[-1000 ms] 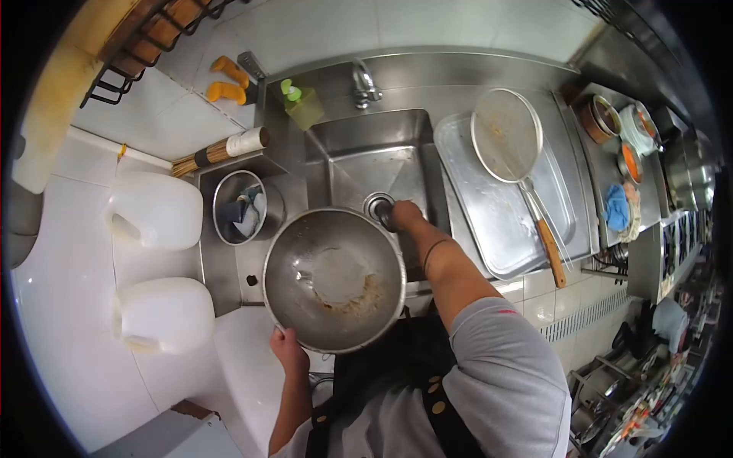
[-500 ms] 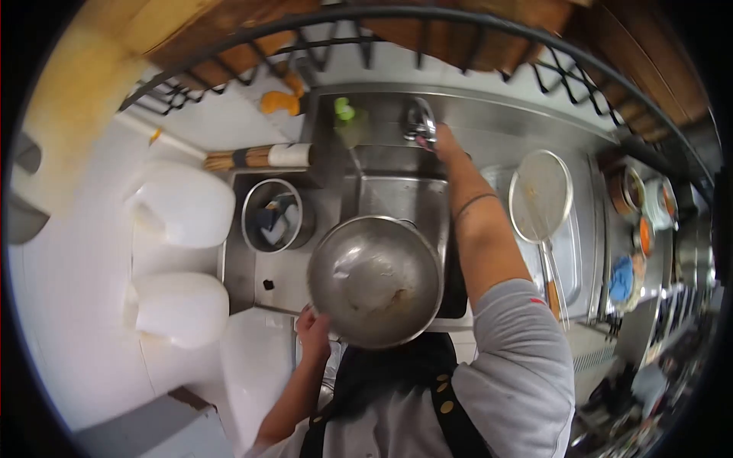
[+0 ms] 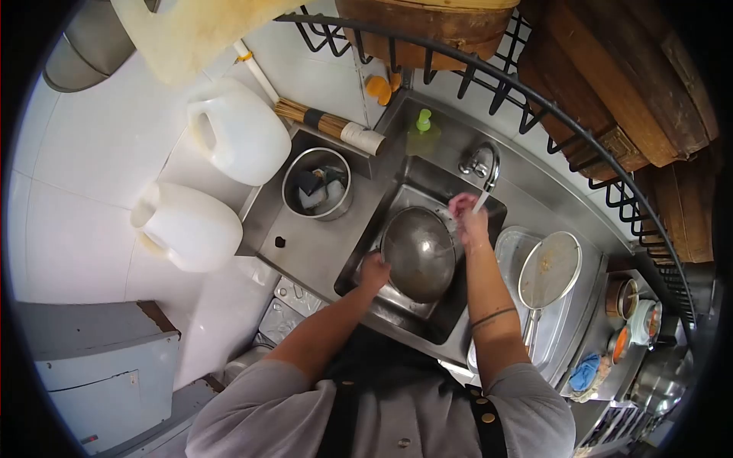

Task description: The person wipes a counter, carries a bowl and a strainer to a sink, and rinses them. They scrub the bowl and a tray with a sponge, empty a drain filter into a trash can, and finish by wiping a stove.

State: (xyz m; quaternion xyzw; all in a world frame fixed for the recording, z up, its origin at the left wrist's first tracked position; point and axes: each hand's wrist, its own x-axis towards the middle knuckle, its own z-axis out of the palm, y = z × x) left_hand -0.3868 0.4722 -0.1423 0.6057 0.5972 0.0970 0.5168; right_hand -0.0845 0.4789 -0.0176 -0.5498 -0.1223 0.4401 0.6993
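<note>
Nearest the body, the left hand (image 3: pixel 375 272) meets the left rim of the metal bowl (image 3: pixel 420 263), its grip closed on that edge, though the fingers underneath are hidden. The bowl sits in the sink (image 3: pixel 439 179), inside facing up; being round, it offers no long axis. It lies between the two hands: directly right of the left grip, and nearer the body than the right hand (image 3: pixel 471 219), which is just beyond its far right rim. The right hand is under the water stream (image 3: pixel 481 200), which strikes around the fingers; blur leaves me unable to tell whether that grip is apart or together. Farther still, the faucet (image 3: pixel 482 164) arches above the right hand.
</note>
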